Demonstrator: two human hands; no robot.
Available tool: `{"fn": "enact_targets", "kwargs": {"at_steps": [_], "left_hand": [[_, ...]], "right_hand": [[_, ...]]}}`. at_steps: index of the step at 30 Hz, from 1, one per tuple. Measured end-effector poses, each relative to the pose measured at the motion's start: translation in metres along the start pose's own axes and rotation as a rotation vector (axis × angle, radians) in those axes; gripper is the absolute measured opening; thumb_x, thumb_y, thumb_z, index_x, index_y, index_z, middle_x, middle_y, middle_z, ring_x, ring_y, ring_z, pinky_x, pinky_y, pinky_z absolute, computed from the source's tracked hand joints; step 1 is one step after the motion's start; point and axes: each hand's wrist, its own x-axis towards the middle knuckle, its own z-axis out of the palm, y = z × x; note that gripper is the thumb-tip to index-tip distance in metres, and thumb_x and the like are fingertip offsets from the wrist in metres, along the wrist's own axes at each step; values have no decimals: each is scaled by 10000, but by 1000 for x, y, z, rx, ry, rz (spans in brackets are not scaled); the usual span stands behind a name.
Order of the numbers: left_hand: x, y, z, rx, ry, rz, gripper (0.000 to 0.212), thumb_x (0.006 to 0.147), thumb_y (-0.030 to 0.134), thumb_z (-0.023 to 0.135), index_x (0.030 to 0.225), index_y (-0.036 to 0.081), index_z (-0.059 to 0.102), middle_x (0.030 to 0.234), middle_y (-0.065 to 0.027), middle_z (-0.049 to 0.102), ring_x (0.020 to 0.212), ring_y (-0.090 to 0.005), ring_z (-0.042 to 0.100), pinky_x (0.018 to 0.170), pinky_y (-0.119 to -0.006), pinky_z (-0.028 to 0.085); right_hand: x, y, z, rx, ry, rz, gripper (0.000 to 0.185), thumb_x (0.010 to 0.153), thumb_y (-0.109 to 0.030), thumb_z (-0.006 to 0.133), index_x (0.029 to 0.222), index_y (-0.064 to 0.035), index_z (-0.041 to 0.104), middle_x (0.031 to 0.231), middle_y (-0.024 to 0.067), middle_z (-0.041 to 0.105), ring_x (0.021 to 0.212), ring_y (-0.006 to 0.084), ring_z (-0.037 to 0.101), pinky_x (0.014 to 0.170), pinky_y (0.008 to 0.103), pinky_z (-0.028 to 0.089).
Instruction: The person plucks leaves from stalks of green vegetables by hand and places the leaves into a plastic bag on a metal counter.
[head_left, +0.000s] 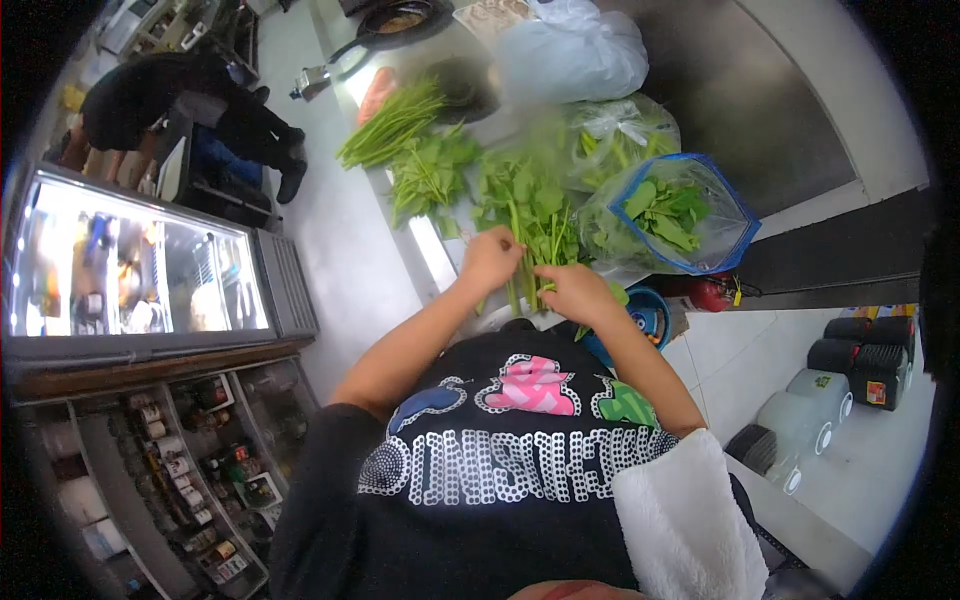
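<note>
Leafy green vegetables with long stems (531, 195) lie at the near edge of a steel counter. My left hand (491, 259) pinches at a stem on the left side of this pile. Just to its right, my right hand (574, 294) has its fingers around stems and a leaf near their lower ends. Left of the pile lie a smaller leafy bunch (431, 171) and a bundle of thin green stalks (397, 124). An unsealed clear bag with a blue rim (739, 240) holds loose leaves to the right.
Behind the greens are a knotted bag of greens (626, 135), a full white plastic bag (577, 56) and a dark pan (397, 26). A blue bucket (651, 315) and a fire extinguisher (705, 292) stand below right. Another person (180, 105) bends over at far left, beyond a lit display fridge (142, 262).
</note>
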Motion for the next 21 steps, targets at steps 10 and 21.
{"fn": "enact_targets", "kwargs": {"at_steps": [10, 21], "left_hand": [[-29, 11, -87, -513, 37, -34, 241, 895, 116, 436, 1075, 45, 581, 771, -40, 585, 636, -96, 543, 551, -231, 472], [-69, 23, -109, -519, 56, 41, 290, 885, 81, 475, 1167, 27, 517, 787, -21, 558, 640, -75, 503, 551, -215, 445]], "right_hand": [[2, -3, -6, 66, 139, -38, 329, 757, -282, 603, 1048, -128, 628, 939, 178, 630, 874, 342, 602, 765, 423, 482], [-9, -46, -41, 484, 471, -253, 209, 770, -162, 626, 942, -45, 649, 907, 142, 651, 829, 269, 633, 726, 323, 487]]}}
